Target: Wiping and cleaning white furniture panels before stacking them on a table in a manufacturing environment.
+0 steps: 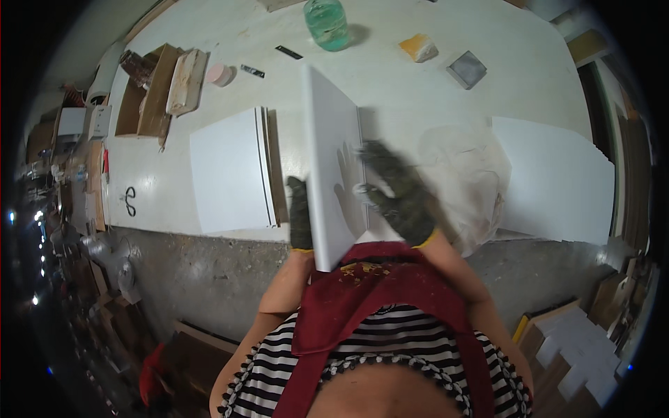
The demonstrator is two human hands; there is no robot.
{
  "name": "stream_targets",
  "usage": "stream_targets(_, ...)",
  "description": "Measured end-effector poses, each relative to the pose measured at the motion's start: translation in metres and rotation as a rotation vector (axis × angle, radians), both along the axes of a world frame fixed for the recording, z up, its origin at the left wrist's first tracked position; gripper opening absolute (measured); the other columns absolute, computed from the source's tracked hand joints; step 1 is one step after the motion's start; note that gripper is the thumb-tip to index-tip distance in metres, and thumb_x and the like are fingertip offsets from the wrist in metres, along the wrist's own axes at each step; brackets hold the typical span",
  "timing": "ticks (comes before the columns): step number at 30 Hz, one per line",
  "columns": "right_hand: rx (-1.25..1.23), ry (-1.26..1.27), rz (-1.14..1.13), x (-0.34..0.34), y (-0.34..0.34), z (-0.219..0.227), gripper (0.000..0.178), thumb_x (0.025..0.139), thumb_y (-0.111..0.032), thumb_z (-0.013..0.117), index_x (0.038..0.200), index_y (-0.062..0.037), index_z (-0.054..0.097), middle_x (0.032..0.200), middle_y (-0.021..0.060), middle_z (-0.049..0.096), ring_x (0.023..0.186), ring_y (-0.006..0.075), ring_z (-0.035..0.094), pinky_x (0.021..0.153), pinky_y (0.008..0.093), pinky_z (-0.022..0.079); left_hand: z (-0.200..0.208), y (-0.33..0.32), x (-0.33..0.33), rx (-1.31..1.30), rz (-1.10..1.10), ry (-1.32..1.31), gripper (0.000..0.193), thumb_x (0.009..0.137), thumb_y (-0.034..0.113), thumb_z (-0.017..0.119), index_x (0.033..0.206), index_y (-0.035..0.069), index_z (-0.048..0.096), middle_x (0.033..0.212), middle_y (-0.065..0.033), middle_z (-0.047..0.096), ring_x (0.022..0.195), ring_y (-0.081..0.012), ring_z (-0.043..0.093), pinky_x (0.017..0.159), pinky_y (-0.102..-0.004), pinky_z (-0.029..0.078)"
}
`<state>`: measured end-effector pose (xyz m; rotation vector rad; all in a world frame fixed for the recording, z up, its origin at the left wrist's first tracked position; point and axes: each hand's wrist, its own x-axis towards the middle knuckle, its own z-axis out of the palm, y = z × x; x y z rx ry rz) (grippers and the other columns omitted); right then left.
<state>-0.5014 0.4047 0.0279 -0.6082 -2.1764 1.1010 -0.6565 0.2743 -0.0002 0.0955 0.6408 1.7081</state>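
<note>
A thin white panel-like piece (pixel 340 167), perhaps a flat box, stands on edge in front of me, its near end by my apron. My left hand (pixel 300 214), in a dark green patterned glove with a yellow cuff, is against its left side; most of those fingers are hidden behind it. On the other side my right hand (pixel 401 195), gloved alike, has its fingers apart and a little blurred. Its fingertips are close to the piece's right edge, and I cannot tell whether they touch. Left of the piece lies a stack of white panels (pixel 230 171).
More white sheets (pixel 554 181) lie at the right beside a crumpled translucent plastic bag (pixel 463 184). Toward the back are a green-filled jar (pixel 326 26), a grey square block (pixel 467 70), a yellow-white lump (pixel 418 48), a pink round container (pixel 220 74) and a cardboard box (pixel 157 97). Black scissors (pixel 131 201) lie left.
</note>
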Motion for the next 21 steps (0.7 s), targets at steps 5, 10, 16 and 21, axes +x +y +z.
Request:
stream_targets(5,0.505,-0.988,-0.497,0.119,0.062,-0.036,0.075,0.075,-0.055,0.068,0.139,-0.0196,0.047,0.144,0.0139,0.043,0.134,0.0424,0.034,0.106,0.0513,0.031,0.024,-0.042,-0.047,-0.464,0.323,0.366,0.039,0.089,0.022,0.064,0.122,0.002,0.059,0.106,-0.0088,0.065,0.093,-0.0171,0.062,0.084,-0.0314,0.051)
stream_targets(10,0.606,-0.827,-0.434,0.17,0.058,-0.095,0.066,0.076,-0.039,0.072,0.135,-0.0184,0.05,0.134,0.0128,0.052,0.124,0.038,0.047,0.099,0.0513,0.036,0.0,-0.058,-0.079,-0.529,0.066,0.615,0.043,0.081,0.009,0.065,0.123,0.0,0.059,0.105,-0.0067,0.066,0.095,-0.0161,0.062,0.084,-0.0296,0.049)
stream_targets(16,0.149,-0.502,-0.769,0.155,0.082,-0.116,0.039,0.08,-0.016,0.068,0.118,-0.0096,0.063,0.12,0.0157,0.061,0.104,0.0348,0.059,0.088,0.0387,0.048,-0.016,-0.061,-0.078,-0.522,0.083,0.557,0.045,0.081,0.01,0.067,0.123,-0.001,0.059,0.105,-0.0069,0.066,0.095,-0.0161,0.062,0.086,-0.0297,0.048)
stream_targets(21,-0.119,0.079,-0.192,-0.027,-0.012,-0.045,0.053,0.079,-0.015,0.07,0.129,-0.0049,0.054,0.128,0.0203,0.055,0.118,0.0328,0.053,0.101,0.0402,0.043,-0.039,-0.059,-0.068,-0.591,0.155,0.581,0.031,0.088,0.014,0.062,0.116,0.0,0.062,0.103,-0.0071,0.066,0.092,-0.017,0.062,0.084,-0.0294,0.049)
